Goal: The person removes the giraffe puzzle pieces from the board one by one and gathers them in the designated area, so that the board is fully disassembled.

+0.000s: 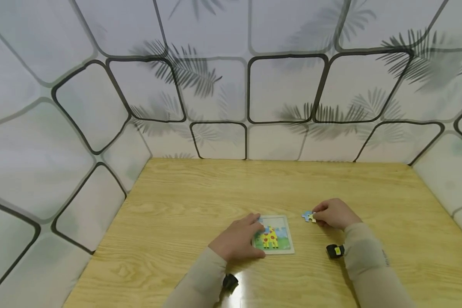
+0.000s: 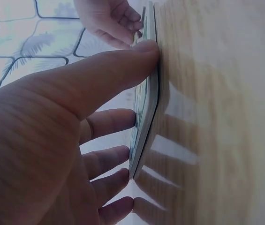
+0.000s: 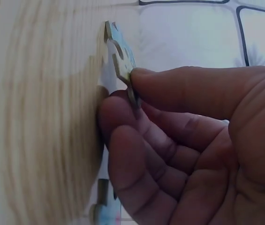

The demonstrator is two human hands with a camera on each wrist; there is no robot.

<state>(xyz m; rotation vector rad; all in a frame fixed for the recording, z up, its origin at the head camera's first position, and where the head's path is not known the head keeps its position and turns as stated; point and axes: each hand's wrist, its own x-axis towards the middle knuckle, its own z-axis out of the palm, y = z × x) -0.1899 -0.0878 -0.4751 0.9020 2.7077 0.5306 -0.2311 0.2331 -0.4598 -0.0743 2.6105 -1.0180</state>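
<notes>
A square puzzle board [image 1: 290,239] with a yellow, red-spotted giraffe lies on the table; its upper part is pale. My left hand [image 1: 236,237] rests at its left side, fingers spread. In the left wrist view the thumb [image 2: 144,49] touches the board's near edge and the other fingers reach its rim and surface. To the right of the board, my right hand [image 1: 336,214] pinches a blue and pale yellow puzzle piece [image 1: 307,216] between thumb and finger. This piece [image 3: 123,63] is tilted, close over the table, in the right wrist view.
Another puzzle piece [image 3: 106,211], partly blue, lies beyond the curled fingers in the right wrist view, hidden in the head view. The wooden table [image 1: 169,205] meets patterned walls at the back and sides. Black wrist devices [image 1: 334,251] sit under both forearms.
</notes>
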